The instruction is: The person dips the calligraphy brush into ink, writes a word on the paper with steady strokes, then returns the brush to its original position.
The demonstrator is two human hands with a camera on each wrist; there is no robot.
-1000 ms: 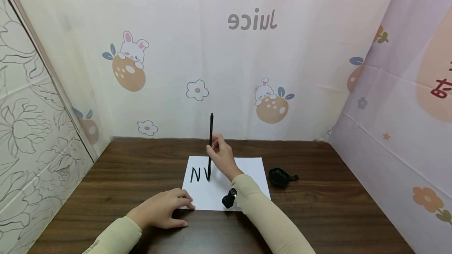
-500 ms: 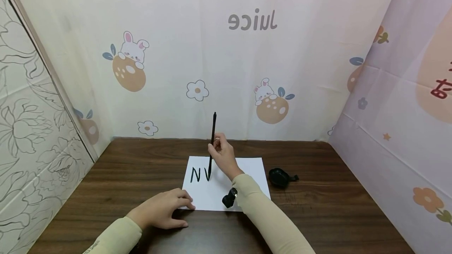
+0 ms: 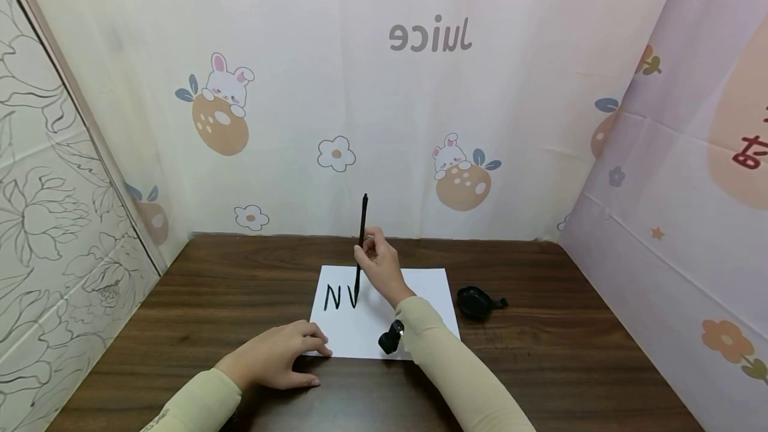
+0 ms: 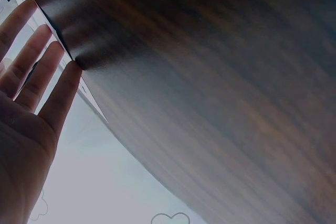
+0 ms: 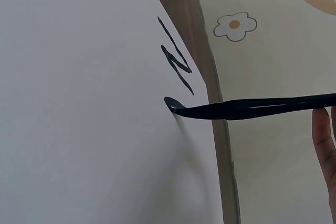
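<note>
In the head view my right hand [image 3: 381, 267] pinches a slim black writing brush [image 3: 363, 222] by its handle, held nearly upright over a white sheet of paper [image 3: 354, 339]. The right wrist view has the brush's dark, wet-looking bristles [image 5: 210, 112] with their bent tip at the paper, by a short black stroke. Beside that stroke stands a black letter N [image 3: 332, 297] near the sheet's upper left. My left hand [image 3: 279, 355] rests at the lower left corner, fingertips on the paper's edge and thumb on the table. Its fingers [image 4: 60, 98] are extended and slightly spread in the left wrist view.
Right of the paper lies a small black rounded object [image 3: 474, 302] with a narrow spout-like end. A brown wood-grain table [image 3: 228, 285] carries everything. Printed curtains [image 3: 288, 85] stand behind it and on both sides. A black wrist camera [image 3: 390, 339] sits at the right sleeve.
My right hand has shifted slightly right, and the brush's top has leaned to the right. The bristle tip has moved up a little from the stroke's lower end. My left hand stays put.
</note>
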